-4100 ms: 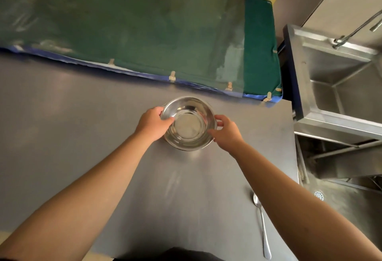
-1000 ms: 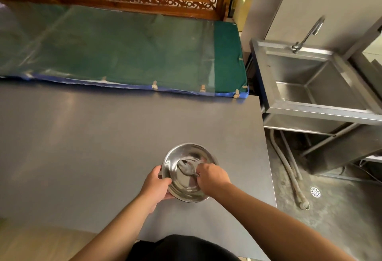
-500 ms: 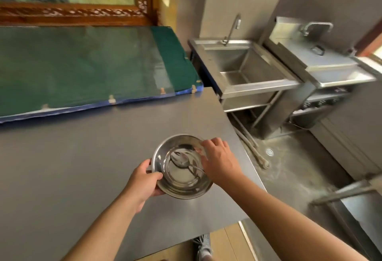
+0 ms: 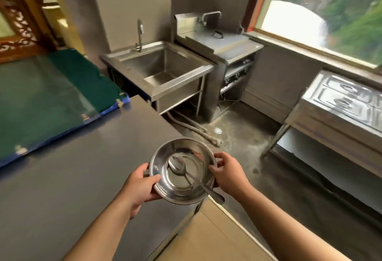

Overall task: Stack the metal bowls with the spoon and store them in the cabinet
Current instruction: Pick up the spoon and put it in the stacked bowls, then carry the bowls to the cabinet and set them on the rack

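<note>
The stacked metal bowls point(image 4: 163, 165) are lifted above the right corner of the grey table point(image 4: 62, 178), held between both hands. My left hand point(image 4: 142, 184) grips the left rim with the thumb over the edge. On the opposite rim, my right hand point(image 4: 227, 173) holds the stack. A metal spoon point(image 4: 179, 167) lies inside the top bowl, its handle sticking out over the near right rim. A steel cabinet point(image 4: 339, 112) with an embossed top stands at the right under the window.
A green cloth point(image 4: 41, 99) under clear plastic covers the table's far left. A steel sink point(image 4: 161, 68) with a tap stands behind the table, a steel stove unit point(image 4: 223, 45) beside it. Hoses point(image 4: 196, 128) and a floor drain point(image 4: 218, 130) lie on the concrete floor.
The spoon went into the bowls and my right hand shifted from it to the right rim. The bowls came up off the table, and the view swung right toward the sink and cabinet.
</note>
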`<act>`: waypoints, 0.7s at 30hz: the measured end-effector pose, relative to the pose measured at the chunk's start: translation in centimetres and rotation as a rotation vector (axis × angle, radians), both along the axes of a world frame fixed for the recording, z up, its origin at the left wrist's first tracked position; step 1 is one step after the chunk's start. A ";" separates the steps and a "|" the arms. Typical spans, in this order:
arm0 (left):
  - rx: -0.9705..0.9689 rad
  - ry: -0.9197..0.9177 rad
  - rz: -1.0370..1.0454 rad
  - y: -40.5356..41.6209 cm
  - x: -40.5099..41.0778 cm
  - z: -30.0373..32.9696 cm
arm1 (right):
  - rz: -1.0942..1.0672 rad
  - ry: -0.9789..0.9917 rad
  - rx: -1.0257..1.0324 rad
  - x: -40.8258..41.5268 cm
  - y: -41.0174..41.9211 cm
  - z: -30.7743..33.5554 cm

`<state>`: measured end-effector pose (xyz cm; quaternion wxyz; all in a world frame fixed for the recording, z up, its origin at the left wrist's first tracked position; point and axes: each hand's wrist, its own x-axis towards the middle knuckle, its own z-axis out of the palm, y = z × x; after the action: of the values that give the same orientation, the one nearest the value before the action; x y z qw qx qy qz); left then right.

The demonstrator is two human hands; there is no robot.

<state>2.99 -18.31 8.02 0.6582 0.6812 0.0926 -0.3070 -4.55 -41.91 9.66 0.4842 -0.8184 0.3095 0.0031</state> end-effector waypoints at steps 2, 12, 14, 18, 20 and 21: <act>0.015 -0.016 -0.068 -3.2 -0.3 0.4 | -0.076 -0.026 0.046 -2.0 -2.6 0.1; 0.047 -0.073 -0.320 -21.7 -6.0 1.8 | -0.324 -0.081 0.116 -13.9 -18.2 0.8; 0.040 -0.079 -0.349 -26.0 -8.2 2.3 | -0.358 -0.094 0.102 -17.0 -21.8 1.5; 0.008 -0.092 -0.397 -35.6 -13.1 3.2 | -0.432 -0.135 0.065 -23.5 -29.7 2.9; -0.017 -0.110 -0.421 -39.4 -14.7 3.8 | -0.463 -0.156 0.036 -25.6 -32.6 3.6; -0.030 -0.117 -0.441 -41.7 -15.7 4.1 | -0.488 -0.166 0.013 -27.1 -34.4 4.0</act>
<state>-12.76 -60.01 12.16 0.5895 0.6916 -0.1017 -0.4048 -31.70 -76.27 13.65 0.4997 -0.7137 0.4570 -0.1792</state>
